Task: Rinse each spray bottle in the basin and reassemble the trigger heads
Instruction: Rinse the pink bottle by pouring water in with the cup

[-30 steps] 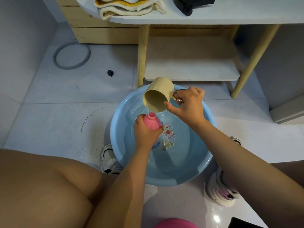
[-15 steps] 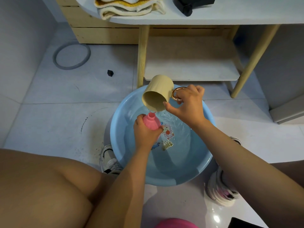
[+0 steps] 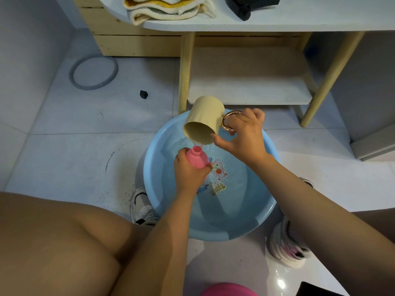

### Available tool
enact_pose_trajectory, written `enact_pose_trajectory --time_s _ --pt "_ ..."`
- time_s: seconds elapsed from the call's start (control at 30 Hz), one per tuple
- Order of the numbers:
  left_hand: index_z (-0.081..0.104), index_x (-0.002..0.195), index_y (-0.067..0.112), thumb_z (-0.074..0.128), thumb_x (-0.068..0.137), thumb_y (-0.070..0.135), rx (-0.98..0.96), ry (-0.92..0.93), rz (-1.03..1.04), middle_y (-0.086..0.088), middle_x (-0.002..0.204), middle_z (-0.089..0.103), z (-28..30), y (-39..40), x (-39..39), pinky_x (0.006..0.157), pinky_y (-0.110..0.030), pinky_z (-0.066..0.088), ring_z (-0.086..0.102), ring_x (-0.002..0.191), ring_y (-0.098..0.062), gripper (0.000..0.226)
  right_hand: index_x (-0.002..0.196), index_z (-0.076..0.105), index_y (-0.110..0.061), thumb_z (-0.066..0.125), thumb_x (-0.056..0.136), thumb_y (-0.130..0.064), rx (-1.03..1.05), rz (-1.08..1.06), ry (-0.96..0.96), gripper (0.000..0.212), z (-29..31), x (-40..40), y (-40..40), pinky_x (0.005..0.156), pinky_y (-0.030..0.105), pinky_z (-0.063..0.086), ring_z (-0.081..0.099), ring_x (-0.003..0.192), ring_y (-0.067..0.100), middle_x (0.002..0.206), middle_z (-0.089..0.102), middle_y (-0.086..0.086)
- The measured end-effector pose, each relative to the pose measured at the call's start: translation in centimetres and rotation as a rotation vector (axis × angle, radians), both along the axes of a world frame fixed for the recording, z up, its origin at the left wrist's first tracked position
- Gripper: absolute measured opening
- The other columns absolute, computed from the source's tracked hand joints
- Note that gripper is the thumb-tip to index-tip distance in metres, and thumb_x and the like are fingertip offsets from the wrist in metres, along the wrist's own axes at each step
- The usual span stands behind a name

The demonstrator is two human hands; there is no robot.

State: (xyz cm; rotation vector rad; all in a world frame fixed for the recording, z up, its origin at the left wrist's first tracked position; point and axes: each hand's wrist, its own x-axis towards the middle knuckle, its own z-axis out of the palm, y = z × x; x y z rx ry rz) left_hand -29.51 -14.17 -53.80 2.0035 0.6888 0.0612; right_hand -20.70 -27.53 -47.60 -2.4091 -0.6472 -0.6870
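A pink spray bottle (image 3: 197, 157) without its head is gripped by my left hand (image 3: 188, 171) over the blue basin (image 3: 263, 218), its open neck pointing up. My right hand (image 3: 243, 133) holds a beige mug (image 3: 203, 122) by its copper handle, tipped mouth-down just above the bottle's neck, with a thin trickle of water falling. The basin holds shallow water and has cartoon stickers on its bottom. A black trigger head (image 3: 250, 5) lies on the table top at the far edge of view.
A white table (image 3: 277, 24) with wooden legs and a low shelf stands behind the basin; a folded towel (image 3: 168, 7) lies on it. A grey ring (image 3: 94, 73) and a small black cap (image 3: 143, 94) lie on the tiled floor. A pink object (image 3: 228, 290) shows at the bottom edge.
The mug has lifted slightly and tipped further over the bottle's neck. The bottle and my left hand have stayed in place.
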Motion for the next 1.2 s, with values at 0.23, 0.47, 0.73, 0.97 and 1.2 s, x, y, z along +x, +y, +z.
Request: enact_pose_trajectory --time_s 0.23,0.47,0.73,0.97,1.2 --pt "0.044 0.124 0.02 0.087 0.062 0.034 0.001 -0.008 0.005 0.001 0.121 0.051 -0.29 0.03 0.05 0.066 -0.011 0.036 0.051 0.106 -0.015 0.077 0.058 0.052 -0.01 0.069 0.068 -0.045 -0.001 0.012 -0.054 0.04 0.0 0.24 -0.03 0.084 0.032 0.025 0.036 0.071 0.014 0.057 0.052 -0.002" --pt "0.043 0.126 0.02 0.086 0.063 0.034 0.002 -0.003 0.003 0.001 0.123 0.051 -0.36 0.04 0.08 0.069 -0.012 0.037 0.049 0.108 -0.015 0.078 0.059 0.052 -0.011 0.068 0.069 -0.047 -0.001 0.018 -0.089 0.041 0.12 0.3 0.07 0.085 0.033 0.026 0.036 0.071 0.016 0.056 0.052 -0.001" --pt "0.043 0.127 0.019 0.086 0.063 0.033 -0.023 -0.002 0.013 0.0 0.124 0.051 -0.36 0.08 0.19 0.073 -0.017 0.038 0.05 0.11 -0.017 0.078 0.061 0.051 -0.011 0.067 0.07 -0.045 -0.036 0.089 -0.14 0.039 0.12 -0.11 0.16 0.087 0.034 0.027 0.036 0.072 0.017 0.058 0.052 0.0" --pt "0.043 0.127 0.017 0.085 0.065 0.032 -0.029 -0.003 0.021 -0.001 0.124 0.051 -0.12 -0.06 0.25 0.07 -0.011 0.036 0.05 0.108 -0.015 0.077 0.063 0.053 -0.009 0.069 0.071 -0.041 -0.064 0.107 -0.145 0.038 -0.1 -0.11 0.03 0.09 0.034 0.027 0.036 0.074 0.017 0.059 0.051 0.001" --pt "0.043 0.127 0.018 0.085 0.065 0.034 -0.031 -0.017 0.023 -0.001 0.123 0.052 -0.08 -0.13 0.24 0.071 -0.011 0.037 0.051 0.108 -0.016 0.077 0.062 0.053 -0.008 0.071 0.072 -0.041 -0.063 0.115 -0.121 0.039 -0.18 -0.17 -0.21 0.091 0.033 0.026 0.037 0.074 0.016 0.06 0.051 0.001"
